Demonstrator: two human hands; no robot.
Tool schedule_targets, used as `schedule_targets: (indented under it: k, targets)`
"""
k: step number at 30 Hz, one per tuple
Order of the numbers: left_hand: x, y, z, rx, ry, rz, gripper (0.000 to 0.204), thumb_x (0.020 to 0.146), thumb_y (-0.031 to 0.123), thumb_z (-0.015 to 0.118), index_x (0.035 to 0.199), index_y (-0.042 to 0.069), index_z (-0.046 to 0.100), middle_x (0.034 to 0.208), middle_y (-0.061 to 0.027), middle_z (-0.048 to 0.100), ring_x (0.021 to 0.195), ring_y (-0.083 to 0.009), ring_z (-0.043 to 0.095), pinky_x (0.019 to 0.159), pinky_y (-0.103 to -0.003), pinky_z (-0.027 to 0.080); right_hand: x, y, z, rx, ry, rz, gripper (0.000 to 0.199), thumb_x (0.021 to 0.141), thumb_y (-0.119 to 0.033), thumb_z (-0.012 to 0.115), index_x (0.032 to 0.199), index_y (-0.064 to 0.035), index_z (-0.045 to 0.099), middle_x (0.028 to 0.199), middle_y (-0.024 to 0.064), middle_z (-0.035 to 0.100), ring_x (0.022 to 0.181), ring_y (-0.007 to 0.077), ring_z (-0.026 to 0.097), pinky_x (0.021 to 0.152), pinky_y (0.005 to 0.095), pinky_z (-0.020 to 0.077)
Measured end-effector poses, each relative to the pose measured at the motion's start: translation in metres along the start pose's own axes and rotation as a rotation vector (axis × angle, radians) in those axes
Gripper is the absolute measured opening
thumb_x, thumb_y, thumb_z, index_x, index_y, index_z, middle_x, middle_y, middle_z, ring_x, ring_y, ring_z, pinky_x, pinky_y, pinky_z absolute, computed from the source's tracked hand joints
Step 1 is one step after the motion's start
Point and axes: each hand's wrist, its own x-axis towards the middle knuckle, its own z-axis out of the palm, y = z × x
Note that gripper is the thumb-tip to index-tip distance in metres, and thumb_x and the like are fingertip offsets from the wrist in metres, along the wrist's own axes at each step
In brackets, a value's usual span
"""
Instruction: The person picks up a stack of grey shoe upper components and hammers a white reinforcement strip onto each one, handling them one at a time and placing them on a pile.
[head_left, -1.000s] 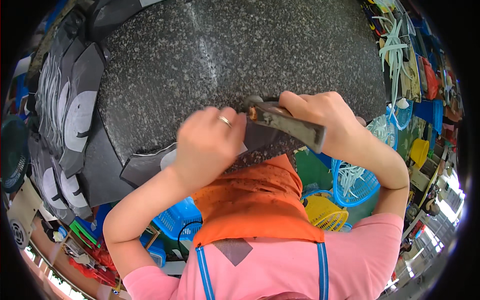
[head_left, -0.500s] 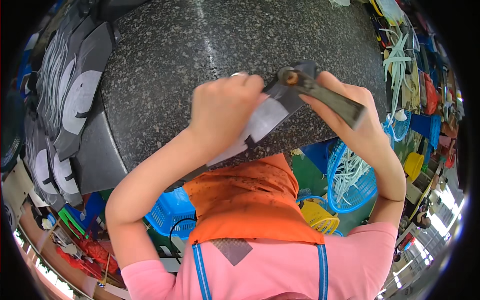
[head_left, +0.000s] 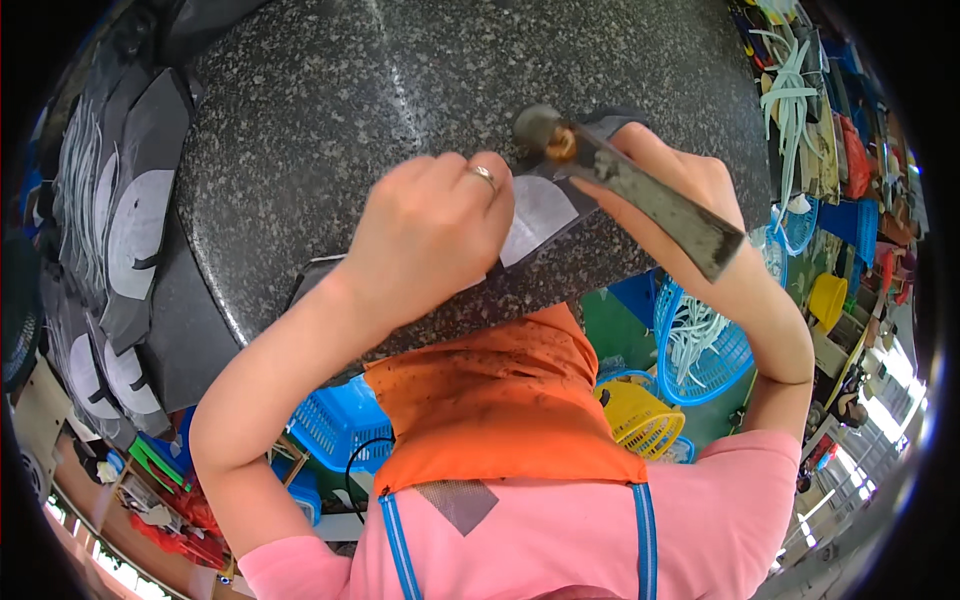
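Note:
My left hand, with a ring on one finger, is closed in a fist over a dark flat sheet piece bearing a pale grey patch. The fingers on the piece are mostly hidden, but it appears gripped by its edge. In my right hand is a hammer, its worn metal head uppermost and the end of its handle showing in the head's eye. The hammer is above the far end of the dark piece, which lies near the front edge of the stone worktop.
Stacked dark pieces with pale patches lie at the left of the worktop. Off its right side, a blue basket holds pale strips. Below the front edge are a yellow basket and a blue crate. More strips hang at right.
My left hand has shifted slightly left and nearer me, its knuckles turned more upward. The hammer head has moved a little to the left. The view has shifted slightly too.

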Motion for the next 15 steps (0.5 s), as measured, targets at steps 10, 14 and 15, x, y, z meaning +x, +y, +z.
schedule_targets:
  k: [10,14,15]
  targets:
    - [-0.031,-0.002,-0.008,-0.012,0.069,0.004,0.026,0.068,0.005,0.066,0.094,-0.001,0.065,0.089,-0.0081,0.057,0.069,-0.0207,0.059,0.056,-0.033,0.047,0.004,-0.011,0.017,0.187,-0.086,0.002,0.018,0.084,-0.008,0.069,0.095,-0.0021,0.056,0.069,0.0126,0.058,0.062,0.0353,0.057,0.055,0.0349,0.0451]
    - [-0.038,-0.01,-0.023,-0.192,0.025,-0.159,0.025,0.069,0.001,0.068,0.093,0.001,0.064,0.087,-0.008,0.059,0.07,-0.0229,0.06,0.057,-0.034,0.048,0.004,-0.025,0.032,-0.185,-0.122,-0.057,0.02,0.088,-0.024,0.062,0.091,-0.0073,0.051,0.065,0.0123,0.058,0.065,0.0358,0.062,0.052,0.0422,0.0474]
    - [-0.043,-0.013,-0.027,-0.382,-0.006,-0.318,0.024,0.069,0.0,0.069,0.093,0.002,0.064,0.086,-0.0082,0.059,0.071,-0.024,0.061,0.058,-0.035,0.049,0.009,-0.025,0.028,-0.013,-0.1,-0.046,0.02,0.089,-0.025,0.061,0.089,-0.0074,0.05,0.066,0.013,0.059,0.065,0.0364,0.062,0.053,0.0428,0.0477]
